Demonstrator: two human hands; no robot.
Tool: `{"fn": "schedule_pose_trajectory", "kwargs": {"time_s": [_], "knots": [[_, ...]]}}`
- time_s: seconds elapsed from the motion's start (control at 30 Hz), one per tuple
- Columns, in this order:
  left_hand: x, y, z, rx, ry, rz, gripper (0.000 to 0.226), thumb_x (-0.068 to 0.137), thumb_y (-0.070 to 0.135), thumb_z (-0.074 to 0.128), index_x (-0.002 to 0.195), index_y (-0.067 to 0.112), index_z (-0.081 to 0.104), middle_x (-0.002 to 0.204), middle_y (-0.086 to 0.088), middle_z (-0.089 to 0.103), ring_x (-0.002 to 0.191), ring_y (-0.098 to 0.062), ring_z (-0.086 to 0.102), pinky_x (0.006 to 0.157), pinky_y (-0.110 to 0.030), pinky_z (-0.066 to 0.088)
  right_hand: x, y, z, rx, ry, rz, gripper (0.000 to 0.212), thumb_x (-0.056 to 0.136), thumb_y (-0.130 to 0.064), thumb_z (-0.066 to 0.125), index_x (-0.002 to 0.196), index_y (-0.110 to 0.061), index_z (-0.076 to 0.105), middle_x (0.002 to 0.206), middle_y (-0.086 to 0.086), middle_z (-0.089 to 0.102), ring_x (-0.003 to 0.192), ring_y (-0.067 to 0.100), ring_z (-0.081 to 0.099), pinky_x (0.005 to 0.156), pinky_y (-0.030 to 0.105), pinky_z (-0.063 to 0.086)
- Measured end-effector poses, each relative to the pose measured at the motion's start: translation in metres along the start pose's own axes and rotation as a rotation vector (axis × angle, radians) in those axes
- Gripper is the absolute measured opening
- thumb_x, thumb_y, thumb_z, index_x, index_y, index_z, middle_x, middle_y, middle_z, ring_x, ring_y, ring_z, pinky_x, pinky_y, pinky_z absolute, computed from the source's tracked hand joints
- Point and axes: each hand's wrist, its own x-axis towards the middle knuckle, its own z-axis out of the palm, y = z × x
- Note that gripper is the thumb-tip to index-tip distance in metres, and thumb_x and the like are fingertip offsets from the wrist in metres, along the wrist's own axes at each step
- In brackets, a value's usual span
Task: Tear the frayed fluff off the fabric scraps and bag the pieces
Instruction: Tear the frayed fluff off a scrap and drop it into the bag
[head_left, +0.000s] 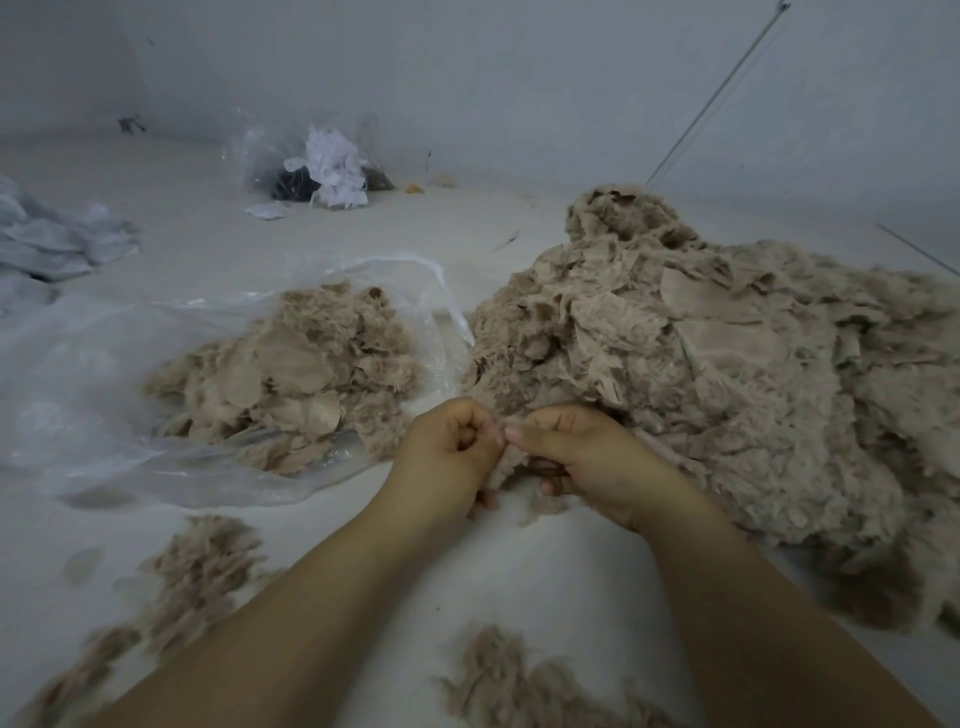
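The left hand (449, 447) and right hand (582, 457) pinch one scrap (511, 467), mostly hidden between the clenched fingers (535, 441). Two fabric heaps are visible: one on the bag (78, 374), one beside it.

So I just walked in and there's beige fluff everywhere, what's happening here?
A person is working through fuzzy beige fabric scraps on a pale floor. The left hand and right hand together pinch one small beige scrap between them, at the edge of the big heap of beige scraps. A smaller batch of pieces lies on the clear plastic bag, and loose fluff tufts litter the floor nearby.
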Motion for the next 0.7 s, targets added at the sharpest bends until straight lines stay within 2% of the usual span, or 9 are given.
{"fn": "schedule_pose_trajectory", "kwargs": {"time_s": [0.1,0.17,0.3,0.4,0.5,0.63,0.7], "knots": [[0.0021,0.0023,-0.0035,-0.182,0.017,-0.095,0.024,0.098,0.012,0.057,0.075,0.014,0.057,0.050,-0.009,0.055,0.036,-0.021,0.051,0.033,-0.020,0.034,0.0006,-0.0007,-0.0010,0.063,0.060,0.042,0.030,0.097,-0.009,0.055,0.072,-0.016,0.070,0.051,-0.007,0.044,0.046,0.003,0.041,0.046,0.016,0.043],[0.0032,0.0020,-0.0037,-0.197,0.017,-0.106,0.022,0.100,0.015,0.055,0.078,0.012,0.056,0.048,-0.013,0.055,0.035,-0.023,0.049,0.034,-0.022,0.036,0.0019,-0.0010,-0.0002,0.069,0.075,0.050,0.038,0.095,-0.003,0.052,0.062,-0.016,0.065,0.050,-0.006,0.040,0.044,0.003,0.038,0.045,0.016,0.043],[0.0023,0.0002,-0.0006,-0.141,-0.045,-0.077,0.020,0.095,0.025,0.065,0.085,0.009,0.058,0.056,-0.018,0.064,0.038,-0.027,0.053,0.036,-0.023,0.036,0.0022,-0.0014,-0.0005,0.056,0.089,0.057,0.024,0.092,0.000,0.048,0.073,-0.012,0.057,0.052,-0.004,0.041,0.047,0.005,0.046,0.046,0.017,0.044],[0.0013,0.0007,-0.0012,-0.146,-0.116,-0.073,0.015,0.087,0.012,0.074,0.084,0.012,0.059,0.059,-0.013,0.067,0.036,-0.021,0.055,0.036,-0.021,0.037,0.0028,-0.0010,-0.0013,0.080,0.109,0.073,0.022,0.089,0.002,0.047,0.080,-0.010,0.063,0.055,-0.001,0.046,0.047,0.006,0.052,0.046,0.017,0.046],[0.0025,-0.0002,-0.0047,-0.131,-0.132,-0.079,0.027,0.079,0.004,0.079,0.069,0.025,0.065,0.055,-0.016,0.061,0.040,-0.023,0.052,0.042,-0.028,0.043,0.0034,0.0006,-0.0023,0.084,0.109,0.045,0.031,0.088,0.001,0.052,0.069,-0.018,0.069,0.057,0.000,0.056,0.049,0.004,0.051,0.046,0.018,0.046],[0.0009,0.0030,-0.0062,-0.119,-0.128,-0.075,0.021,0.078,-0.006,0.072,0.076,0.014,0.064,0.048,-0.016,0.056,0.035,-0.020,0.049,0.036,-0.022,0.041,0.0021,0.0008,-0.0007,-0.042,0.061,-0.007,0.027,0.088,-0.015,0.069,0.062,-0.022,0.068,0.062,-0.003,0.062,0.051,0.003,0.050,0.047,0.016,0.044],[0.0016,0.0048,-0.0058,-0.117,-0.093,-0.097,0.018,0.079,-0.007,0.065,0.078,0.011,0.063,0.046,-0.017,0.054,0.032,-0.019,0.044,0.034,-0.019,0.034,0.0021,0.0022,-0.0017,0.004,0.080,-0.010,0.026,0.089,-0.018,0.068,0.063,-0.022,0.068,0.061,-0.005,0.061,0.051,0.001,0.050,0.048,0.017,0.044]]}}
